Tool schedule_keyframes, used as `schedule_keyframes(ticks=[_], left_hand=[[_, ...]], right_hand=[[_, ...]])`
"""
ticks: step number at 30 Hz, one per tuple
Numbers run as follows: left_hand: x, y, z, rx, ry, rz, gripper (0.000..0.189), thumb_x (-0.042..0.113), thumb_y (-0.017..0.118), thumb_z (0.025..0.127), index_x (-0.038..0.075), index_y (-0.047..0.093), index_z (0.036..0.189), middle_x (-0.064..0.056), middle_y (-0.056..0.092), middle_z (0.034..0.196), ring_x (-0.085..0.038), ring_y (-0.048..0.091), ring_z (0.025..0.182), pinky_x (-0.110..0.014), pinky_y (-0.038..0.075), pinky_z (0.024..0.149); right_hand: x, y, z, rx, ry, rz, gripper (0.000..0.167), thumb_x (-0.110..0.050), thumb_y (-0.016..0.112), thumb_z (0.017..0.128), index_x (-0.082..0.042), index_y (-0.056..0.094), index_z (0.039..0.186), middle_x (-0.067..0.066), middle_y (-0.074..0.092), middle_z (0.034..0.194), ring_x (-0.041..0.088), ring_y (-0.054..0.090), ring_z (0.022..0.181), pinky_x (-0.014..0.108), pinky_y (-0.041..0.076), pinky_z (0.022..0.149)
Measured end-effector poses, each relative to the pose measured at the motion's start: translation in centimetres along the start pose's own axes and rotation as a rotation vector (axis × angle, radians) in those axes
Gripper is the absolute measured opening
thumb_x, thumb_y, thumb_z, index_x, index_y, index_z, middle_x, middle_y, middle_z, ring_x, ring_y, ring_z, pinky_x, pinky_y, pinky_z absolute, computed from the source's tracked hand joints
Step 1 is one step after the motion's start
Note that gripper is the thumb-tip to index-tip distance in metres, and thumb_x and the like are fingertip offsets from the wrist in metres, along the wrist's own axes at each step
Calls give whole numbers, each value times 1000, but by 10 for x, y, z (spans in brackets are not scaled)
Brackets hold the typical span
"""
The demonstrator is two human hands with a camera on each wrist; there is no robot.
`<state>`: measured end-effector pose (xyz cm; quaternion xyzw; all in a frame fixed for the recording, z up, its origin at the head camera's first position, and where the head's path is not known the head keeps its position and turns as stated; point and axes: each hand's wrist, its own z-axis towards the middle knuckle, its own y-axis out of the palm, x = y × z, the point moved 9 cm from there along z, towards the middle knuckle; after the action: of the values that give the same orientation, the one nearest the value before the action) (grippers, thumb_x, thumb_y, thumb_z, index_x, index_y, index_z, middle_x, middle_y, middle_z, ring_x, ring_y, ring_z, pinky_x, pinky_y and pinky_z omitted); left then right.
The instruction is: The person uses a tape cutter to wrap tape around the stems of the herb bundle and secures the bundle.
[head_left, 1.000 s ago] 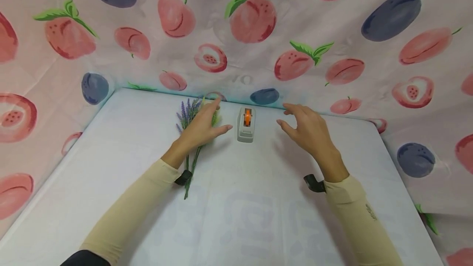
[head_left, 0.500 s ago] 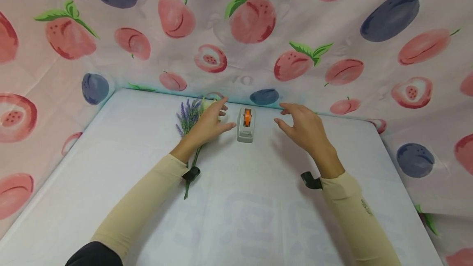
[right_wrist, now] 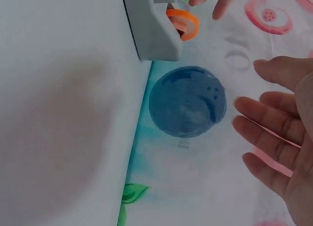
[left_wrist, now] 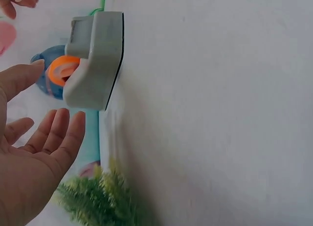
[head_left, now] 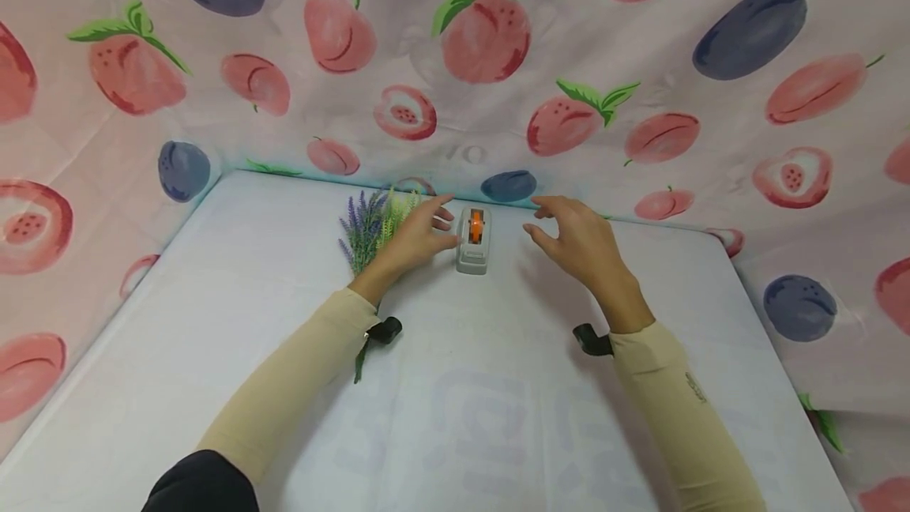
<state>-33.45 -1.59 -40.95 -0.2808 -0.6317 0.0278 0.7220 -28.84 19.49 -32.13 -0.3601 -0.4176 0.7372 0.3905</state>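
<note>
A grey tape dispenser point(head_left: 472, 257) with an orange core stands near the table's back edge. My left hand point(head_left: 415, 242) hovers just left of it, thumb and fingers spread and holding nothing; in the left wrist view the dispenser point(left_wrist: 100, 64) sits a little beyond the fingertips. To the right of the dispenser, with a wider gap, my right hand point(head_left: 583, 243) hangs in the air with loosely bent fingers and nothing in them. Sprigs of artificial lavender point(head_left: 362, 227), purple and yellow-green, lie under my left hand and forearm, which hide part of their stems.
The white table point(head_left: 483, 433) meets a fruit-print cloth point(head_left: 284, 109) at the back and sides. Dark wrist cameras point(head_left: 385, 330) jut inward from both sleeves.
My left hand has moved right, from over the flowers to beside the tape dispenser. My right hand has shifted slightly left towards it. The dispenser and the flowers have stayed in place.
</note>
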Motion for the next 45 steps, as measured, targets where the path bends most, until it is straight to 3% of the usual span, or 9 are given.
schedule_keyframes(ticks=[7, 17, 26, 35, 45], left_hand=[[-8, 11, 9, 1, -38, -60, 77, 13, 75, 92, 15, 36, 158, -12, 58, 129, -30, 58, 119, -45, 50, 96], [-15, 19, 17, 6, -67, -120, 76, 10, 79, 89, 13, 41, 156, -14, 54, 117, -25, 56, 100, -36, 47, 74], [-24, 22, 24, 13, -101, -131, 68, 16, 81, 89, 14, 51, 149, -11, 54, 118, -25, 53, 104, -37, 48, 78], [-29, 28, 32, -3, -125, -190, 61, 15, 82, 87, 20, 57, 144, -10, 50, 104, -21, 43, 81, -31, 43, 66], [-27, 29, 32, -20, -142, -224, 56, 10, 82, 86, 20, 63, 137, -9, 48, 96, -19, 43, 77, -30, 43, 64]], right_hand=[[3, 8, 4, -30, 13, 22, 46, -30, 77, 92, -5, 67, 129, 11, 75, 110, 31, 68, 105, 48, 57, 82], [5, 19, 12, -94, 65, 33, 49, -32, 77, 92, -7, 65, 133, 11, 74, 113, 29, 68, 108, 46, 56, 90], [4, 32, 20, -132, 64, 71, 47, -28, 75, 94, -6, 65, 134, 13, 74, 114, 30, 68, 107, 48, 55, 90], [2, 44, 29, -134, 42, 102, 45, -27, 77, 92, -8, 67, 131, 10, 75, 111, 29, 69, 103, 46, 55, 87], [-2, 57, 38, -186, 28, 166, 42, -23, 75, 94, -6, 67, 131, 12, 75, 111, 28, 70, 104, 47, 54, 91]])
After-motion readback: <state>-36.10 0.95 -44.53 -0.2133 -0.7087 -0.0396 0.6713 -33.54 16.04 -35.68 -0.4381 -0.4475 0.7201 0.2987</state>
